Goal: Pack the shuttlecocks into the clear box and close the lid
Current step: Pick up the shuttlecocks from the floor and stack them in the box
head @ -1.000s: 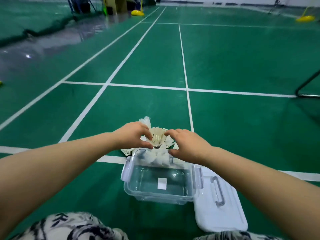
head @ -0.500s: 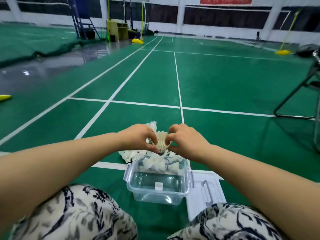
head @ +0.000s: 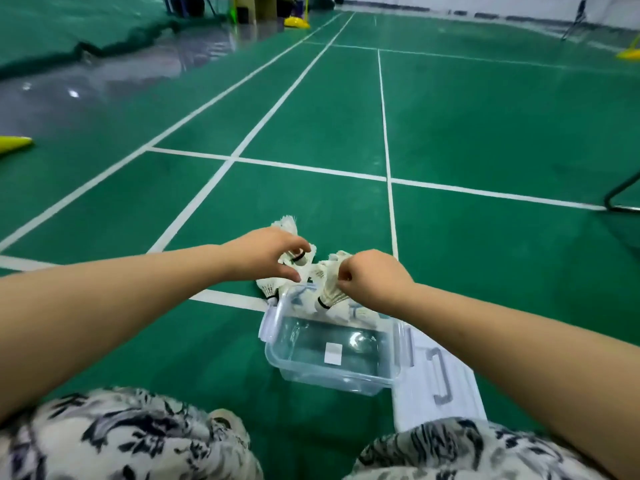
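Green badminton court floor (head: 485,133) with white lines: 1 clear box (head: 332,375), 1 white lid (head: 443,393) just right of it. The left hand (head: 266,256) grips 1 shuttlecock (head: 301,259); the right hand (head: 374,278) pinches a 2nd shuttlecock (head: 330,296) over the box's far rim, the heap (head: 270,287) behind uncountable.

Clear box (head: 332,379): see-through plastic tub, upright and open on the green floor, empty, with a small white sticker on its base.
Lid (head: 415,403): white with a grey handle, off the box, lying flat on the floor against the box's right side.
Right shuttlecock (head: 330,294): white feathers, black band, pinched by the right hand (head: 372,278), tilted over the box's far rim.
Left shuttlecock (head: 301,259): white, gripped by the left hand (head: 266,254) just beyond the box.
Loose shuttlecocks (head: 268,287): white heap on the floor just behind the box.
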`<action>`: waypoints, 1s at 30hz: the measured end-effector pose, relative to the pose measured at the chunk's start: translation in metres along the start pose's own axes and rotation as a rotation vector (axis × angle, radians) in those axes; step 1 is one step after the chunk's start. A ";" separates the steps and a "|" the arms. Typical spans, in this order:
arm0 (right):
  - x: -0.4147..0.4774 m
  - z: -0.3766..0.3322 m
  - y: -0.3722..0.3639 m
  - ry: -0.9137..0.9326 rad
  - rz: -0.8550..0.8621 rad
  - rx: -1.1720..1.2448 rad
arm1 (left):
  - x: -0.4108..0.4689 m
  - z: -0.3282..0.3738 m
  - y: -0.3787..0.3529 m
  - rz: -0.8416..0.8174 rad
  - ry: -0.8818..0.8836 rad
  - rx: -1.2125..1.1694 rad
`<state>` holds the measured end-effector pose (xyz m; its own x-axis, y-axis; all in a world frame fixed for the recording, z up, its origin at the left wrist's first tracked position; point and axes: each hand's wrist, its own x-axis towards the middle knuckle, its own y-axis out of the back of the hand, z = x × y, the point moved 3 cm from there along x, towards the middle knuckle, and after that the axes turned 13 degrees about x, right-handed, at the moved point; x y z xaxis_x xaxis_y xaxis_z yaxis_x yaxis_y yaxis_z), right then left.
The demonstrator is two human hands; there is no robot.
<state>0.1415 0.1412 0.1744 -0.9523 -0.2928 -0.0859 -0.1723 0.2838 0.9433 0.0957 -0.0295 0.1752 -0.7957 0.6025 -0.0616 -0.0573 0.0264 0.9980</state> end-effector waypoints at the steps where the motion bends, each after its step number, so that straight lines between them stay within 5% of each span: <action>1: 0.012 0.009 -0.011 -0.079 -0.034 0.089 | 0.005 -0.008 -0.010 -0.022 0.006 -0.004; 10: 0.088 0.082 -0.149 -0.459 -0.241 0.481 | 0.038 -0.052 -0.105 -0.101 -0.023 -0.086; 21: 0.115 0.101 -0.246 -0.518 -0.313 0.561 | 0.041 -0.038 -0.155 0.132 -0.222 -0.073; 30: 0.108 0.100 -0.233 -0.514 -0.355 0.608 | 0.031 -0.025 -0.161 0.091 -0.269 -0.102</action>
<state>0.0539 0.1347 -0.0867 -0.7871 -0.0498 -0.6148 -0.4456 0.7352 0.5109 0.0651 -0.0345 0.0118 -0.6129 0.7887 0.0478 -0.0636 -0.1095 0.9920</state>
